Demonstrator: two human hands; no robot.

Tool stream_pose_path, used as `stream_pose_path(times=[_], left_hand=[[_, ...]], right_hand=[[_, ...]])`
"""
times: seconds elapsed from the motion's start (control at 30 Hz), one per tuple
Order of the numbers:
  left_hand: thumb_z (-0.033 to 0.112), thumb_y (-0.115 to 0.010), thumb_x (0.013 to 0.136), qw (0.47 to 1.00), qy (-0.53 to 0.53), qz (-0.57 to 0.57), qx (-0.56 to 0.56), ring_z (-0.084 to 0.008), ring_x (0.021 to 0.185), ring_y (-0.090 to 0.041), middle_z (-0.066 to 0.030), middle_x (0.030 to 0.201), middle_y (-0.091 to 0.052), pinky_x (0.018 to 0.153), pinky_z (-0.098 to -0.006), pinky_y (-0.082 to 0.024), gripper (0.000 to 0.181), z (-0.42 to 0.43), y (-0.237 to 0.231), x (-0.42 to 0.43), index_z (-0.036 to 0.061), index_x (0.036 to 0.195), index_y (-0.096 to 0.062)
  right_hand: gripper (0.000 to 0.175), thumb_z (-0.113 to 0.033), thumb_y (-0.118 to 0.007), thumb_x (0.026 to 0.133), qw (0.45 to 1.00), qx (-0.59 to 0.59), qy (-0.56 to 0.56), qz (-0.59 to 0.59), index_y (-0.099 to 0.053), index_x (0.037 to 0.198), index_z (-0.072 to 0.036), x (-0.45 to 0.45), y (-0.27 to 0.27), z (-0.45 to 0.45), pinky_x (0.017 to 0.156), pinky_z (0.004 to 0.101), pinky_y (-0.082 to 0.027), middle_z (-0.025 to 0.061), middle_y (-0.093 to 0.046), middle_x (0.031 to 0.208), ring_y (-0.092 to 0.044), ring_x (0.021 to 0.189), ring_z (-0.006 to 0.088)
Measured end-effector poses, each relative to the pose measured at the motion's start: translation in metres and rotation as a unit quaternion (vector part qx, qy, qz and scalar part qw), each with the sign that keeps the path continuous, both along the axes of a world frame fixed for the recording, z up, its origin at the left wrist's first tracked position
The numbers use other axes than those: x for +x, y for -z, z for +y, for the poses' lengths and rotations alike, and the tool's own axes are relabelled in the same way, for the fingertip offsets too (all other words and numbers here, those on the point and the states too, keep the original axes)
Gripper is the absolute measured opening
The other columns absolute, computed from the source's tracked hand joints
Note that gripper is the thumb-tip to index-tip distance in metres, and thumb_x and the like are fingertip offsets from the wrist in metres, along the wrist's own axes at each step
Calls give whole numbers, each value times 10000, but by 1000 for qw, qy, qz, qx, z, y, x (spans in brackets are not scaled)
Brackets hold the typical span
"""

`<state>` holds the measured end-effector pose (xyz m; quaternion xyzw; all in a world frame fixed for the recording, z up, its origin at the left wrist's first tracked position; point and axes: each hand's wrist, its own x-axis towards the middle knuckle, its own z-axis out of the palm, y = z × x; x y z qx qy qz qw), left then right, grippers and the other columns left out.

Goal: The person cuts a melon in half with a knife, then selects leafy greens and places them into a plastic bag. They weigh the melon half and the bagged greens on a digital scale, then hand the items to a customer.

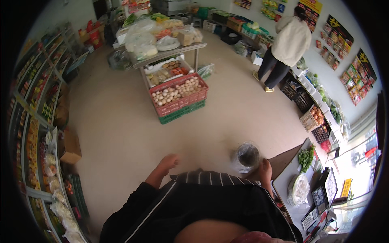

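My left hand (168, 162) hangs in front of my body over the floor, its fingers loosely curled with nothing seen in it. My right hand (265, 170) is low on the right, between a round bin lined with clear plastic (246, 156) and the grey counter (284, 189). In the picture its curled fingers come close to the bin's lining; whether they touch or hold anything is not clear. On the counter lie leafy greens (306, 158), a plastic-covered round container (299, 189) and a scale with a display (319, 196).
Ahead, stacked red and green crates of eggs (179, 94) stand before a metal table (170, 54) loaded with bagged vegetables. Goods shelves (42, 118) and a cardboard box (70, 147) line the left. A person (287, 45) stands facing the right wall, beside vegetable crates (310, 120).
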<state>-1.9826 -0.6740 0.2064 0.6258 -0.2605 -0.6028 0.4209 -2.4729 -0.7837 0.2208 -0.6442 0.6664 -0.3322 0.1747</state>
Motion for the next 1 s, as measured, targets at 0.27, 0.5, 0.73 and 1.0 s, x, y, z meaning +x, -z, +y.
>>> stream_pose_path(times=[0.27, 0.5, 0.73, 1.0], left_hand=[[417, -575, 874, 977, -187, 60, 85, -199, 966, -559, -64, 1058, -604, 841, -381, -428, 432, 96, 44, 122, 81, 1146, -560], [393, -565, 895, 971, -189, 120, 84, -173, 928, -564, -57, 1067, -601, 781, -315, -446, 384, 101, 88, 162, 86, 1126, -554], [250, -493, 965, 968, -245, 30, 44, -177, 845, -634, -91, 1018, -616, 708, -280, -513, 275, 44, 79, 237, 33, 1130, -531], [309, -504, 945, 955, -297, 10, 19, -175, 906, -576, -99, 1071, -600, 763, -316, -475, 390, -57, 30, 354, 30, 1217, -501]], right_hand=[[339, -209, -632, 820, 969, 1, -239, 71, -593, 1114, -45, 193, 3, -53, 908, 432, -436, 144, -647, 1030, -576, 1003, 347], [355, -222, -635, 804, 941, 88, -309, 107, -597, 1121, -67, 278, 22, -108, 915, 432, -440, 132, -642, 1063, -565, 1037, 335], [368, -233, -633, 795, 921, 156, -343, 99, -603, 1126, -74, 375, 67, -213, 898, 440, -462, 127, -651, 1059, -575, 1034, 326], [355, -254, -629, 796, 881, 106, -455, 70, -616, 1106, -82, 546, 83, -330, 869, 431, -475, 123, -666, 1011, -602, 975, 332]])
